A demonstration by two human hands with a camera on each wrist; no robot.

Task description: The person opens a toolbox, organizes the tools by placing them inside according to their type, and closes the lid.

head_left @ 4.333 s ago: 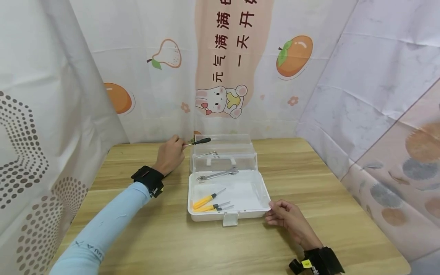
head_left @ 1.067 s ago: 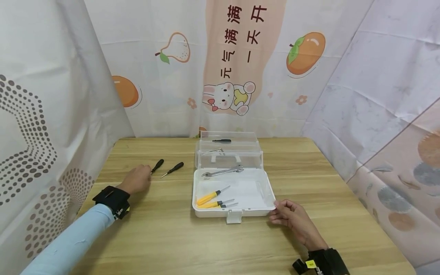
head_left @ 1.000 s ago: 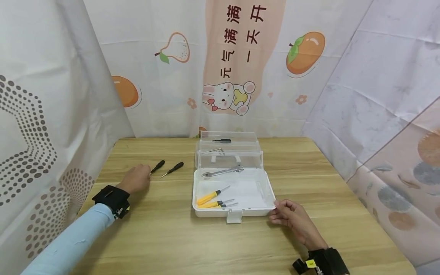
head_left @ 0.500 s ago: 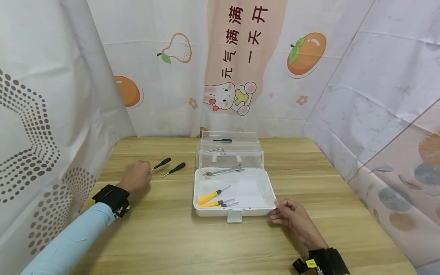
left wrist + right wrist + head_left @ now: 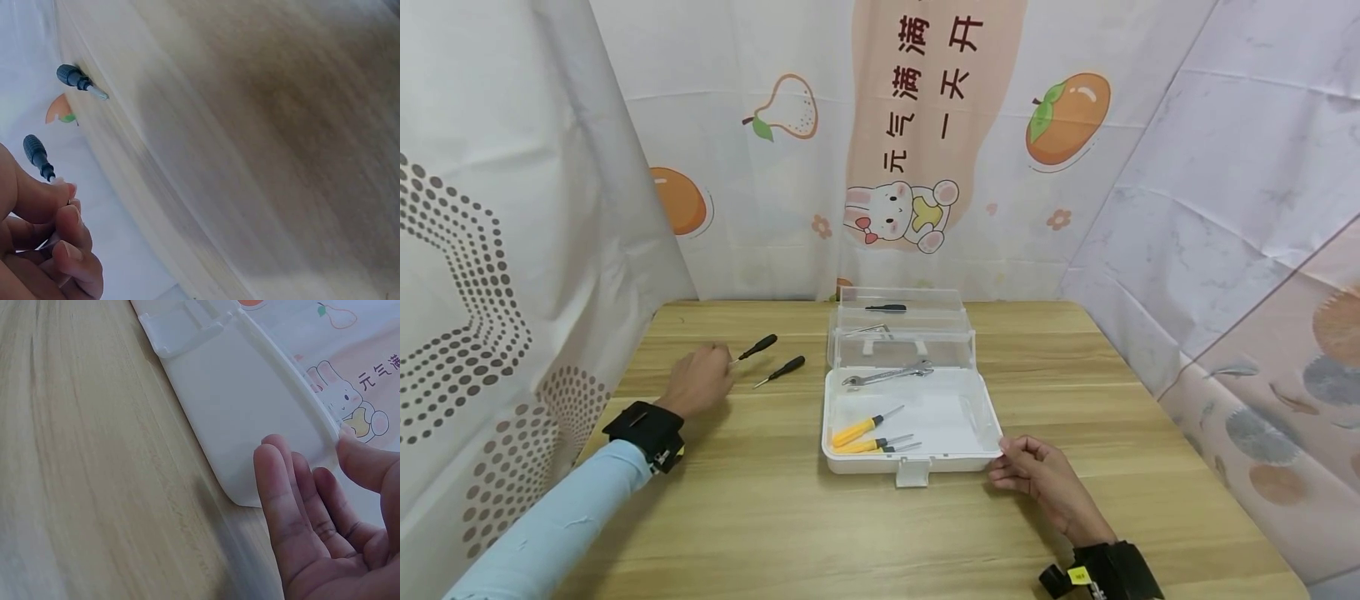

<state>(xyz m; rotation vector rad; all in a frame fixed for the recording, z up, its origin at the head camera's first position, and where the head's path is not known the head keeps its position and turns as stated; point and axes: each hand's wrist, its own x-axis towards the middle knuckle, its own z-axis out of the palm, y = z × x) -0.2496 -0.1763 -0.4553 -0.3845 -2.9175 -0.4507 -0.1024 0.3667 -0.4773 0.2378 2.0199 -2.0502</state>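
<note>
My left hand (image 5: 698, 379) is left of the toolbox. It pinches the thin metal shaft of a black-handled screwdriver (image 5: 763, 343) between thumb and fingers, handle pointing away, as the left wrist view also shows. Beside it a second black screwdriver (image 5: 787, 367) lies on the table. The white toolbox (image 5: 880, 465) stands with its lid up; inside are yellow-handled screwdrivers (image 5: 855, 431) and a wrench (image 5: 889, 377). My right hand (image 5: 1037, 479) holds its near right corner, thumb on the rim (image 5: 334, 434), fingers against the outer wall.
Clear trays (image 5: 901, 319) rise at the back of the toolbox, holding a black screwdriver (image 5: 887, 307) and a hex key (image 5: 871, 329). A printed curtain (image 5: 760, 200) hangs behind the wooden table (image 5: 760, 517).
From beside the trays, my left hand has moved left, and a black screwdriver now lies in the top tray. The hand grips another one, whose handle has swung up and right. Right hand stays.
</note>
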